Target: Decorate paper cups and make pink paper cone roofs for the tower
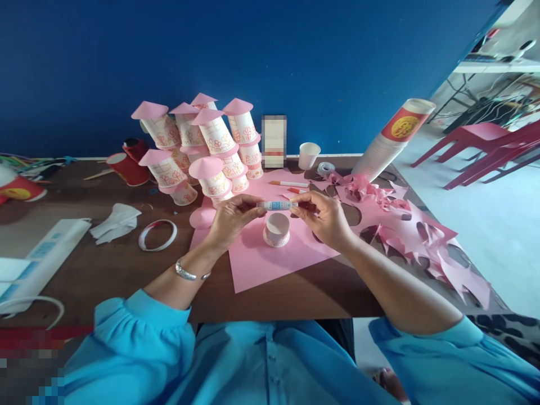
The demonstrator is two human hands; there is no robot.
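My left hand (236, 216) and my right hand (323, 216) are closed on the two ends of a small white glue tube (276, 206) with blue lettering. It lies level between my fingertips. Just below it, an upside-down paper cup (277, 225) with a drawn red rim stands on a pink paper sheet (257, 267). A pink paper disc (202, 218) lies by my left hand. Beyond my hands are a red marker (296, 190) and an orange-and-white marker (289, 184). Several decorated cup towers (211, 135) with pink cone roofs stand behind my left hand.
Pink paper scraps (422, 230) spread over the right side. A tall stack of paper cups (382, 152) leans at the back right, near a single white cup (309, 156). A tape roll (157, 235), crumpled tissue (116, 222) and power strip (46, 259) lie left.
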